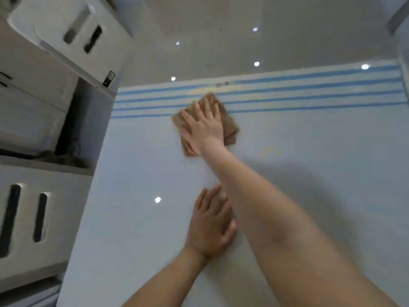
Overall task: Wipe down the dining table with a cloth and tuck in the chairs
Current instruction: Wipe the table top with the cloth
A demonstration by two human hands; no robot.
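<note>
Cloth (230, 127), brown: at dining table's (309, 151) far striped end, pressed under my right hand (204, 127), fingers straight. Left hand (211, 224): flat on table's near half, holding nothing. Wiping under way, I judge; chairs (24, 218) beside table's left edge, tucking left to do

right arm reaches far forward — right hand (203, 127) flat, fingers spread. left hand (210, 227) lies palm down, fingers straight, beside that forearm.
</note>
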